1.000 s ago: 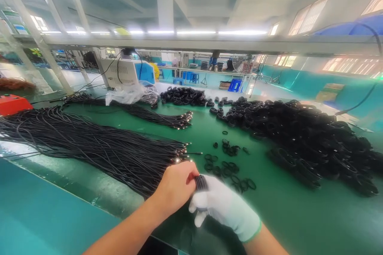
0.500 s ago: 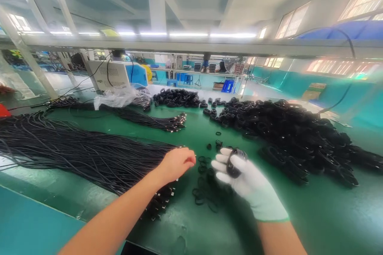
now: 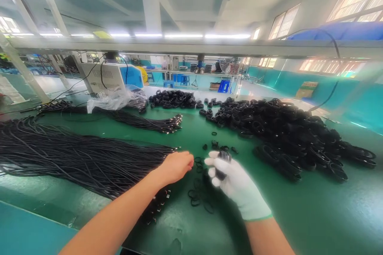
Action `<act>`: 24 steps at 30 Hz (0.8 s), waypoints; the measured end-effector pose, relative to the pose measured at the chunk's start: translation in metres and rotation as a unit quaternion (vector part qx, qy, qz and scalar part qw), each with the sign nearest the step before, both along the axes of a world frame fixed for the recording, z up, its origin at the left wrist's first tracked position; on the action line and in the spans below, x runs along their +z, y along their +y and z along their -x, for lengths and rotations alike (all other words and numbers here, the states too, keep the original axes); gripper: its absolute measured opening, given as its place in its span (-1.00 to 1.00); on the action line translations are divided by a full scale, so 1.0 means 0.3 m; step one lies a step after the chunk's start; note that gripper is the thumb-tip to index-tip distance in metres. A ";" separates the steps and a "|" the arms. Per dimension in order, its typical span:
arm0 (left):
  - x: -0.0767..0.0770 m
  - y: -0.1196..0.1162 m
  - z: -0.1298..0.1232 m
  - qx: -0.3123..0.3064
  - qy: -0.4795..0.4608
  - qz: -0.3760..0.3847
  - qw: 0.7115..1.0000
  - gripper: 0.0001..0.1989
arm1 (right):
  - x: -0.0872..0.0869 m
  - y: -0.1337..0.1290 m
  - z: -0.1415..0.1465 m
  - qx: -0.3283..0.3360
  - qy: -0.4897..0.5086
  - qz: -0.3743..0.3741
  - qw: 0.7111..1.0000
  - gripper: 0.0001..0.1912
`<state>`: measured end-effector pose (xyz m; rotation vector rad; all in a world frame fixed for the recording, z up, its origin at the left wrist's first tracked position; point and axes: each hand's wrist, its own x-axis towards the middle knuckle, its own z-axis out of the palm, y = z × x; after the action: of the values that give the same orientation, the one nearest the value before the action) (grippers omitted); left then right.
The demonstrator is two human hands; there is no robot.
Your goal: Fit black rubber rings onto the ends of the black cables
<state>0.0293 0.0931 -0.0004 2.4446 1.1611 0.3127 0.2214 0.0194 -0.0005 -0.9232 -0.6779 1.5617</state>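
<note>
My bare left hand (image 3: pixel 177 166) is closed, its fingers curled together beside the ends of a long bundle of black cables (image 3: pixel 98 159). What its fingertips hold, if anything, is hidden. Wearing a white glove, my right hand (image 3: pixel 236 185) grips a small coiled black cable (image 3: pixel 225 156), the thumb lying across it. A short gap separates the two hands. Thin black rings (image 3: pixel 195 198) lie on the green table between and below them. Several small black pieces (image 3: pixel 215 143) rest just beyond the gloved fingers.
A large heap of coiled black cables (image 3: pixel 278 127) covers the right side, with a smaller pile (image 3: pixel 172 99) at the back. A second cable bundle (image 3: pixel 143 121) lies behind the first, near a clear plastic bag (image 3: pixel 116 97) and a white-and-blue machine (image 3: pixel 104 75).
The gloved fingers have folded in around the coil, which now shows edge-on. My right hand has moved slightly left, while my left hand stays closed. The whole view has shifted slightly.
</note>
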 end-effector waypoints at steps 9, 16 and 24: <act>0.024 -0.141 -0.007 0.049 -0.258 0.172 0.949 -0.94 | -0.022 0.003 0.135 0.007 -0.074 -0.034 0.997 -0.49; 0.022 -0.221 0.003 0.044 -0.452 0.330 0.828 -0.83 | -0.058 -0.032 0.122 0.195 0.202 -0.085 0.956 -0.58; 0.067 -0.214 0.081 -0.047 -0.306 0.378 0.873 -0.85 | -0.027 -0.034 0.103 0.284 0.089 -0.153 0.942 -0.66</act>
<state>0.0050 0.0289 0.0196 1.5327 0.6861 0.4531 0.1905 0.0092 -0.0085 -0.3552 -1.0842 1.9385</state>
